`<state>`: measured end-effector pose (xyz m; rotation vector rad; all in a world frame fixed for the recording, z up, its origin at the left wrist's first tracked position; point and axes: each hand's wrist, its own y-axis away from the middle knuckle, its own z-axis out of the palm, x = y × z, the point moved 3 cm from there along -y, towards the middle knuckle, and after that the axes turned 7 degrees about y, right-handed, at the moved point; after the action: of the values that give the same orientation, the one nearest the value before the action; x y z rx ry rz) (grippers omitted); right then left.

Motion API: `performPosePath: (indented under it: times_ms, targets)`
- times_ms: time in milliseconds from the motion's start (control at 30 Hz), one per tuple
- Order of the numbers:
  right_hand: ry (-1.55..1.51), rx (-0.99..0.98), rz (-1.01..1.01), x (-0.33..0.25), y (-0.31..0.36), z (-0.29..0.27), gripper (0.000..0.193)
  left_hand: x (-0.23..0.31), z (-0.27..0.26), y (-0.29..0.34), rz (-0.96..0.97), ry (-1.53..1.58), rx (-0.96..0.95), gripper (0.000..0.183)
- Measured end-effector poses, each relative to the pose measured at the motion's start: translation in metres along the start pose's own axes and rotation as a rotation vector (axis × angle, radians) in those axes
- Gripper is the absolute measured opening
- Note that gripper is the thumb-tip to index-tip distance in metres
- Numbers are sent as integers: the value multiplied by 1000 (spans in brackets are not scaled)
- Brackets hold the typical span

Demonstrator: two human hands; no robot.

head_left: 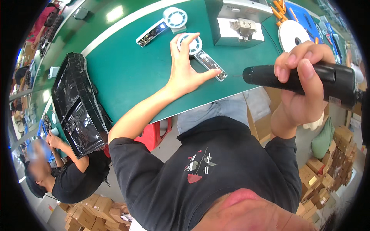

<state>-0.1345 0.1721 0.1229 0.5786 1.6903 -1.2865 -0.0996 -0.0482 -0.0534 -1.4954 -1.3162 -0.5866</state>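
Note:
My left hand point(182, 71) holds a handheld fan shell point(207, 61) down on the green table. Its fingers lie over the round light-blue head, and the thumb presses near the tip of the handle, where a circuit board shows. In my right hand point(302, 82) is a black electric screwdriver point(266, 77), gripped in a wrapped hold. Its thin bit points left toward the handle's end, with a small gap between them. A second fan shell point(175, 18) with an exposed board lies farther back on the table, untouched.
A metal fixture point(243, 27) stands at the back. A white reel point(291, 34), orange-handled tools point(278, 11) and a blue tray point(304, 19) are at the back right. A black bin point(77, 104) borders the left side; beyond it sits a co-worker point(73, 173).

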Motion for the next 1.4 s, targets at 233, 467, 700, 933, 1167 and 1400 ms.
performPosePath:
  times_ms: [233, 467, 700, 933, 1167, 1400]
  targets:
    - [-32, 34, 0, 11, -4, 9, 12, -1, 1, 2, -36, -1, -21, 113]
    - [-102, 95, 28, 23, -7, 19, 21, 0, 0, 1, -51, -33, -29, 115]
    - [-107, 105, 62, 28, -8, 24, 21, 2, -1, 1, -58, -14, -27, 114]
    - [-53, 46, 71, 31, -6, 27, 18, 4, -1, 0, -61, -10, -34, 113]
    - [-55, -34, 59, 37, 1, 26, 20, 3, 1, -2, -44, 11, -22, 107]
    - [-101, -56, 35, 42, 8, 27, 29, 2, 1, -1, 38, -21, -23, 112]
